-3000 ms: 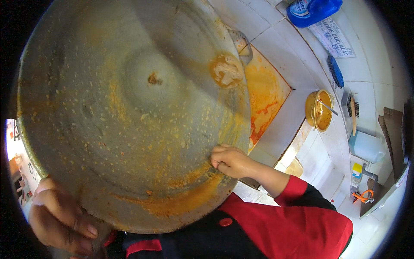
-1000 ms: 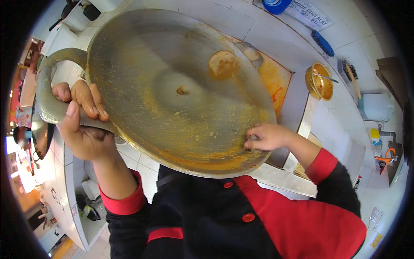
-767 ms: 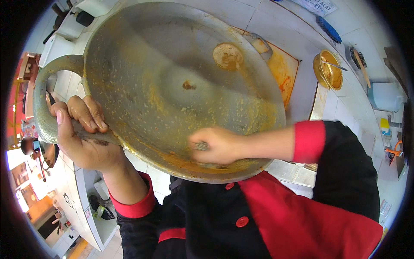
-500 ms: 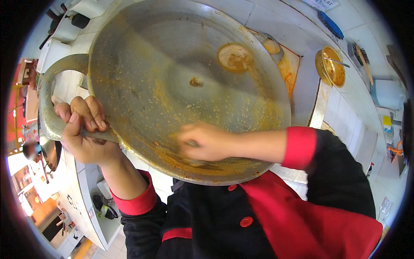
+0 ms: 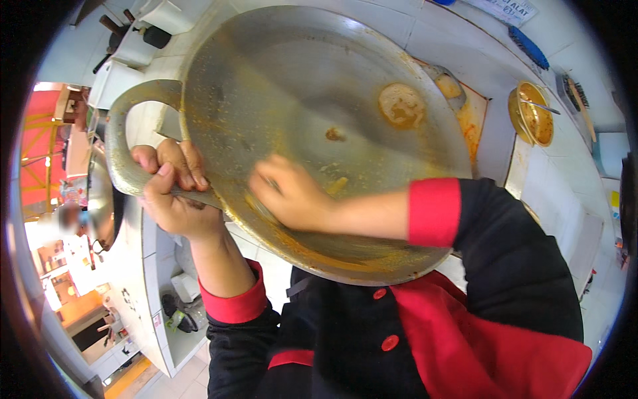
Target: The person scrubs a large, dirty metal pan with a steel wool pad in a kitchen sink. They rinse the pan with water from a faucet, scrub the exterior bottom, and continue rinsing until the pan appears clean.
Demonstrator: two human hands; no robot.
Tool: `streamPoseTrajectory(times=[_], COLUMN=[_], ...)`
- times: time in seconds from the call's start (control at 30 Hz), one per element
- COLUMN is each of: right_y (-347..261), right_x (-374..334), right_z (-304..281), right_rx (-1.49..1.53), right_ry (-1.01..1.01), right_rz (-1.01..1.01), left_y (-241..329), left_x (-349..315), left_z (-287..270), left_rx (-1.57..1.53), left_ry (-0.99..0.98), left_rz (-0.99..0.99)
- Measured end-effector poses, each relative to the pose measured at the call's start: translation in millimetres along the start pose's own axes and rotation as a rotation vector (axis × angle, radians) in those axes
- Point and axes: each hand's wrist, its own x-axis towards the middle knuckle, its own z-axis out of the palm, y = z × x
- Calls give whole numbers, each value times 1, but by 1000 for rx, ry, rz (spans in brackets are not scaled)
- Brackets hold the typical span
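Observation:
A large, wide metal pan (image 5: 286,73) is tilted up in front of my chest. Yellow-brown grease smears its inside, and a round puddle of brownish, foamy liquid (image 5: 402,106) lies at the far right of it. My left hand (image 5: 183,189) is closed round the lower part of the thick loop handle (image 5: 118,143). Inside the pan, near its lower left wall, my right hand (image 5: 289,199) presses down with curled fingers. Motion smears it slightly, and whatever it holds is hidden beneath the fingers.
Behind the pan is a stained basin (image 5: 495,123). A golden bowl (image 5: 516,116) with a spoon stands on the tiled ledge to the right, near a blue brush (image 5: 528,48) and a wooden-handled brush (image 5: 581,110). White bins (image 5: 114,85) stand at the far left.
My right hand has swept left and slightly up along the pan's inside. In the picture, the pan and my left hand have shifted right. The smears look thinner where the right hand passed.

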Motion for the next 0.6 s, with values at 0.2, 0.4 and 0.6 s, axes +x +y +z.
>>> streamPoseTrajectory(times=[0.2, 0.4, 0.6], right_y=[-12, 2, -22], right_x=[11, -101, -23], right_z=[-4, -112, -18], right_rx=[80, 97, 134], right_ry=[-103, -618, -88], right_rz=[-96, -250, -324], left_y=[-4, -8, -9], left_x=[-2, -5, -6], left_z=[-4, 3, -8], left_rx=[-39, 31, 2], left_ry=[29, 68, 132], left_rz=[-20, 23, 21])
